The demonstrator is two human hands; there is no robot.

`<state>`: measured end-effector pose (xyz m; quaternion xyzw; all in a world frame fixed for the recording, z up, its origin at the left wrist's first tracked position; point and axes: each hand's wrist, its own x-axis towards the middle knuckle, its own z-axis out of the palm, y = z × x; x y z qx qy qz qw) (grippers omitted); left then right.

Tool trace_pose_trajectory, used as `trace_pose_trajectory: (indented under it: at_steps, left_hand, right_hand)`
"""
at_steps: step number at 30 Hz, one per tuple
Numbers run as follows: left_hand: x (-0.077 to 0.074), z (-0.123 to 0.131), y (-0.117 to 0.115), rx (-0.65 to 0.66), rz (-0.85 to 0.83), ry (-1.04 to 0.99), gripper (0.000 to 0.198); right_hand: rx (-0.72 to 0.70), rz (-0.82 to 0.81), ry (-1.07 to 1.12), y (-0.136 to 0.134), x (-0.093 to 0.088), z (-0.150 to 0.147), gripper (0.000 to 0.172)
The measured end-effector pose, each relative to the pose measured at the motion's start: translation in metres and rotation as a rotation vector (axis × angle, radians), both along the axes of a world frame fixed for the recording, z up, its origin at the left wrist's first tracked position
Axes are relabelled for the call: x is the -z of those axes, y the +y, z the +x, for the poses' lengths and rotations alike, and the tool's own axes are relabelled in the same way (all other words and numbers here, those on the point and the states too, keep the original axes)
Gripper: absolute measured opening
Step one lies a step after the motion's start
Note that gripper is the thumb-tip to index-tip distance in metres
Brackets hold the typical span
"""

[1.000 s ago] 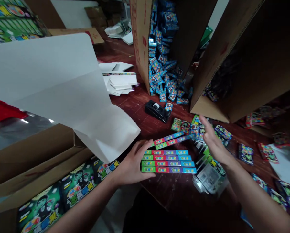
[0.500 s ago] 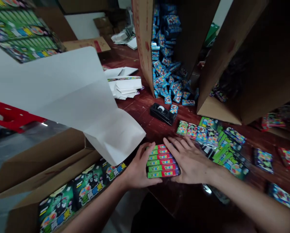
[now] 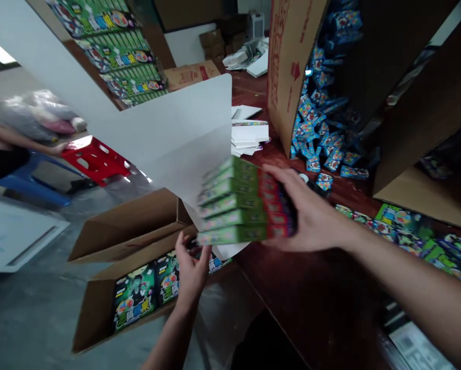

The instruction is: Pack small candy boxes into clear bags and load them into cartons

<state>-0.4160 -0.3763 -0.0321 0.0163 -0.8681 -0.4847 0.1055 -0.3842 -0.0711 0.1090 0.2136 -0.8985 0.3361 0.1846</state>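
In the head view, my right hand [image 3: 307, 210] grips the right end of a stack of small candy boxes [image 3: 241, 200], green with red and purple ends. The stack is tilted, blurred by motion and held above the table's left edge. Just below its lower left corner is my left hand [image 3: 191, 272], fingers apart; whether a fingertip touches the stack I cannot tell. Under the left hand stands an open carton [image 3: 95, 313] holding flat green-and-black printed boxes [image 3: 135, 298]. Behind the stack a large white card sheet [image 3: 176, 118] slopes down toward the carton.
Blue candy boxes [image 3: 317, 128] spill from an upright carton [image 3: 288, 61]. Colourful packets [image 3: 400, 221] lie on the dark red table [image 3: 311, 298]. Printed display boxes [image 3: 118, 56] are stacked at upper left. A person's arm [image 3: 25, 139] reaches toward a red stool [image 3: 99, 156].
The stack has been lifted off the table and swung left, turning on its side in my right hand. My left hand has come away from its side and moved down-left. The view has shifted left.
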Motion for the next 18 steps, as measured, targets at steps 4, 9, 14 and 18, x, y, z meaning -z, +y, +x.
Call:
trace_pose_trajectory:
  at_steps: [4,9,14,18]
  left_hand:
    - [0.004,-0.018,0.001,0.148,0.130,-0.202,0.045]
    - [-0.001,-0.034,0.000,0.237,0.228,-0.220,0.053]
    - [-0.006,-0.036,0.009,0.205,0.279,-0.307,0.056]
    - [-0.014,-0.029,0.019,0.147,0.299,-0.363,0.060]
  right_hand:
    - [-0.130,0.093,-0.066,-0.038,0.026,-0.063,0.113]
    - [-0.194,0.379,-0.248,-0.044,0.059,-0.082,0.110]
    - [-0.176,0.488,-0.291,-0.050,0.070,-0.074,0.110]
    - [-0.123,0.537,-0.316,-0.053,0.078,-0.075,0.136]
